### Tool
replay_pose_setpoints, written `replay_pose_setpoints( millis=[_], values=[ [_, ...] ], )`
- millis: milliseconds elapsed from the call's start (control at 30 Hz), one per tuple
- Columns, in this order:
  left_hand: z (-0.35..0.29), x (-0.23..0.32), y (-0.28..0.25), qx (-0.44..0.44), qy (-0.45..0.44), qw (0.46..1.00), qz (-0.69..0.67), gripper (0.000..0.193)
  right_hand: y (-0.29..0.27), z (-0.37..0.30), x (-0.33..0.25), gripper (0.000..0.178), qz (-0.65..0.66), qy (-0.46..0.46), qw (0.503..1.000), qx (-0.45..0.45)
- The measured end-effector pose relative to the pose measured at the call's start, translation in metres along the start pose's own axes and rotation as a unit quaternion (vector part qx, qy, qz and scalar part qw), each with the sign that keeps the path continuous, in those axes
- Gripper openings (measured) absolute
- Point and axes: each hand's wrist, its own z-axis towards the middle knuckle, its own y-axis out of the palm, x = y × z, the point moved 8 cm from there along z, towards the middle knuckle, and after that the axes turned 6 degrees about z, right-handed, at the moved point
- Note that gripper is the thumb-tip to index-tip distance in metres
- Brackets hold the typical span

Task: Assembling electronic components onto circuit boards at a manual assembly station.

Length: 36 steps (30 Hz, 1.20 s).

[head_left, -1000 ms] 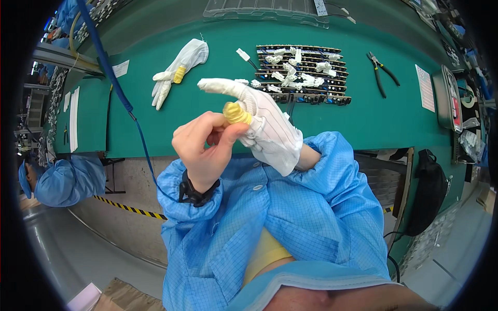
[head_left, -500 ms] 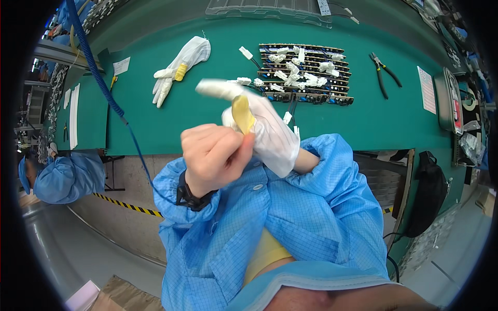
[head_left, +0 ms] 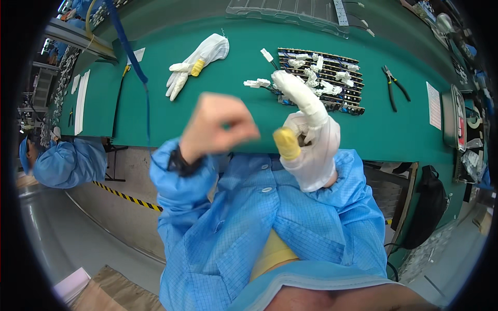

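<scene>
A yellow cot (head_left: 286,143) was worn on the gloved right hand (head_left: 310,140); nothing was held. The bare left hand (head_left: 218,125) was pinched narrow, empty, above the tabletop (head_left: 218,109) front edge.

A white rectangular paper sheet with fine dark print (head_left: 433,105) lies flat on the green bench top, well to the right of the white-gloved right hand (head_left: 310,147) and beyond it. A small white paper note (head_left: 137,54) lies on the same bench top, far up and to the left of the bare left hand (head_left: 218,127), close to a hanging blue strap. Further left, near the picture's rim, long narrow white paper sheets (head_left: 81,101) lie lengthwise on the green surface, well apart from the left hand. Their print is too small to make out. No screens or packages can be told with certainty.
</scene>
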Motion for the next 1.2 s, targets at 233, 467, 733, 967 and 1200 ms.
replay_pose_setpoints(
  millis=[233,467,733,967,1200],
  values=[
    [0.003,-0.111,-0.057,0.153,-0.037,0.868,0.470,0.008,-0.010,-0.006,-0.006,0.078,0.025,0.056,0.994,-0.088],
    [-0.025,-0.106,-0.094,0.237,-0.219,0.946,0.040,0.017,-0.011,0.031,-0.022,0.055,-0.038,0.011,0.990,-0.136],
    [-0.033,-0.041,-0.083,0.215,-0.139,0.964,0.076,0.015,0.066,0.063,0.012,0.043,-0.290,-0.045,0.946,-0.135],
    [-0.050,0.036,-0.071,0.406,-0.029,0.876,0.259,0.023,0.079,0.058,0.016,0.019,-0.356,-0.091,0.918,-0.151],
    [-0.053,0.003,-0.033,0.161,-0.276,0.930,0.181,0.024,0.092,0.047,0.001,0.023,-0.397,-0.142,0.892,-0.161]
  ],
)
